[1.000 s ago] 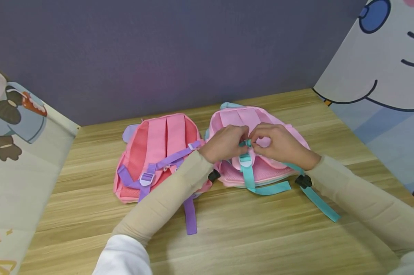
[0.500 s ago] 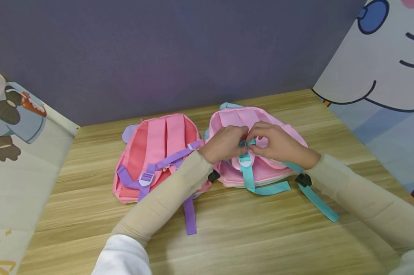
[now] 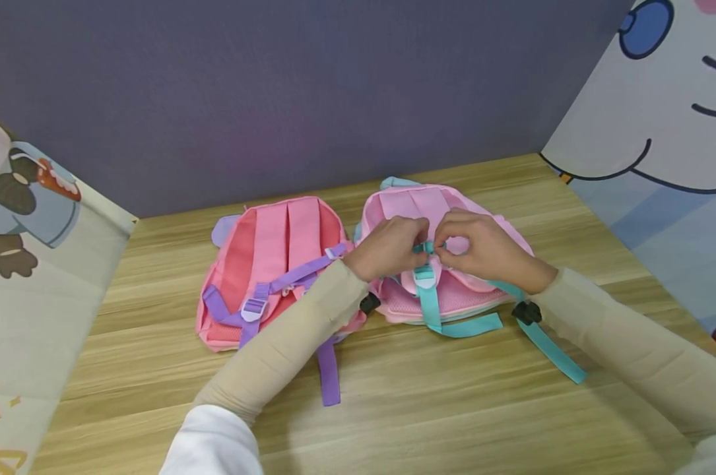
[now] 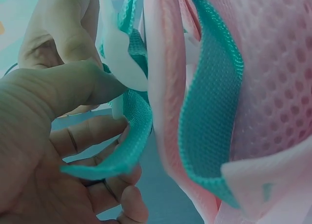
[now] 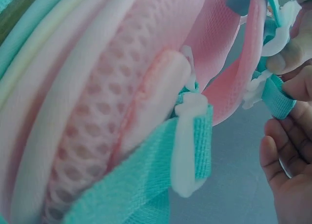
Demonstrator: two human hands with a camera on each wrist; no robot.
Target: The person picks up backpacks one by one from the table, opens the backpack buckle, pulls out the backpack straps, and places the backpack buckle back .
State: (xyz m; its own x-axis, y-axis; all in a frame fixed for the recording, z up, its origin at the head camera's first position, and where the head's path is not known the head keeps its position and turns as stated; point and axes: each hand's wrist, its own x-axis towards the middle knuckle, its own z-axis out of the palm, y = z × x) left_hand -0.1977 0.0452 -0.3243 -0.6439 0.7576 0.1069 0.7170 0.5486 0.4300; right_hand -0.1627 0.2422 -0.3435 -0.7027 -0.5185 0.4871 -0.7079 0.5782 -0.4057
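Observation:
In the head view both hands meet over the light pink backpack (image 3: 453, 307), which lies with its straps up. The left hand (image 3: 387, 247) pinches a teal strap at a white slider buckle (image 4: 122, 63), its thumb pressed to the buckle's edge in the left wrist view. The right hand (image 3: 482, 245) pinches the same teal strap (image 3: 429, 247) from the other side, thumb and forefinger together. A loose teal strap end (image 4: 112, 169) curves below the left thumb. In the right wrist view, a second white slider buckle (image 5: 187, 141) on teal webbing is near the camera.
A coral-pink backpack (image 3: 268, 231) with purple straps (image 3: 328, 376) lies to the left, partly under the left forearm. Black buckles (image 3: 525, 313) and teal strap tails trail onto the wooden table (image 3: 441, 409). A dark wall (image 3: 334, 99) stands behind, with printed panels either side.
The right fingers shift slightly left, showing a small teal loop, then back right. The left hand and both backpacks stay almost still.

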